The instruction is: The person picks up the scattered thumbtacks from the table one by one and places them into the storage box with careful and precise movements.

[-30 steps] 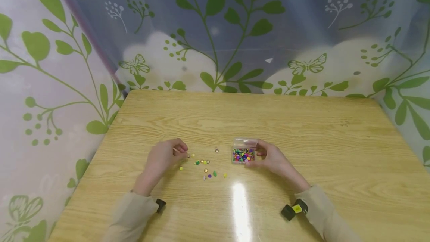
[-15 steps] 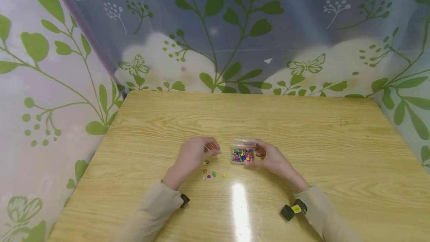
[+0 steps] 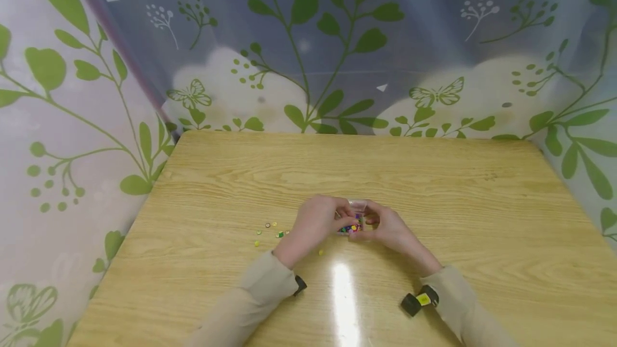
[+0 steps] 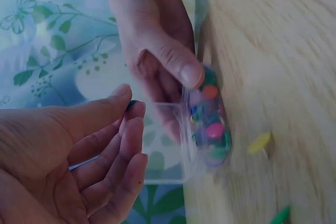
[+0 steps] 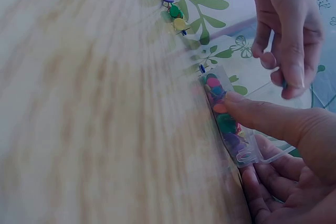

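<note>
A small clear plastic box (image 4: 184, 145) with its hinged lid raised stands on the table, filled with thumbtacks (image 5: 226, 123) in many colours. My right hand (image 3: 392, 231) holds the box by its right side, the thumb at the front wall. Over the box reaches my left hand (image 3: 315, 224), covering part of it in the head view. Between its thumb and index finger it pinches a dark blue-green thumbtack (image 4: 131, 105), mostly hidden by the fingertips.
Loose thumbtacks lie left of the box, among them a yellow thumbtack (image 3: 257, 243) and a green thumbtack (image 3: 280, 234). The left forearm hides some of the others. The wooden table (image 3: 434, 186) ends at a leaf-patterned curtain (image 3: 270, 100) behind.
My left hand has moved right from the scattered thumbtacks to above the box. The right hand stays on the box, which has hardly moved.
</note>
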`<state>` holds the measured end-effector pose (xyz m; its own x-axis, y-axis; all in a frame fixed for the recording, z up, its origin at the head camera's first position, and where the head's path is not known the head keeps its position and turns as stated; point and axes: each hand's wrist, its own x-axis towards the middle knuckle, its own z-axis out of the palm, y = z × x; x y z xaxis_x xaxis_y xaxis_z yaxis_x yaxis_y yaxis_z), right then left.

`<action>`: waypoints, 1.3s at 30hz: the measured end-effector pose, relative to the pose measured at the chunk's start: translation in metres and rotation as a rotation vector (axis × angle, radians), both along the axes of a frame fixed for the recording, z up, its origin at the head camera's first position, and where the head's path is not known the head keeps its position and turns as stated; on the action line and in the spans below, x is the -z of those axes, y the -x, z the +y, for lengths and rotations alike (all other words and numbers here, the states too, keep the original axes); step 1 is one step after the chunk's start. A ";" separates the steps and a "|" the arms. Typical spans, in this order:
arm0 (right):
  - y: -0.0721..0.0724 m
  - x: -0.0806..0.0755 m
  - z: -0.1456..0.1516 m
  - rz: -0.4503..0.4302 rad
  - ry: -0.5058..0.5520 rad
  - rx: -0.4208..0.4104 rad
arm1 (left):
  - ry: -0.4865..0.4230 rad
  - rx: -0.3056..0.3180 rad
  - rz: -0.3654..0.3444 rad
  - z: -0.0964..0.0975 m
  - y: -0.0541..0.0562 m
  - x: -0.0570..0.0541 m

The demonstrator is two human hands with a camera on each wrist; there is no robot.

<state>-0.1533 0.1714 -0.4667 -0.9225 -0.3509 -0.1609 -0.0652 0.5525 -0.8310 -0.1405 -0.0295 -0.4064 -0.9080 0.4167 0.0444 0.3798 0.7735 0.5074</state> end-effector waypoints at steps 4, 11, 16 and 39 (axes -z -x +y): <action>0.001 0.000 -0.001 0.004 -0.001 -0.005 | -0.017 -0.011 0.023 0.006 0.000 0.004; 0.000 -0.001 -0.003 -0.006 0.002 0.005 | -0.049 -0.031 0.019 0.002 0.000 0.009; -0.001 -0.001 -0.004 -0.012 0.004 0.011 | -0.050 -0.064 -0.006 -0.016 -0.003 0.001; -0.001 -0.001 -0.003 -0.020 -0.017 0.028 | 0.057 -0.274 -0.113 -0.147 -0.028 0.005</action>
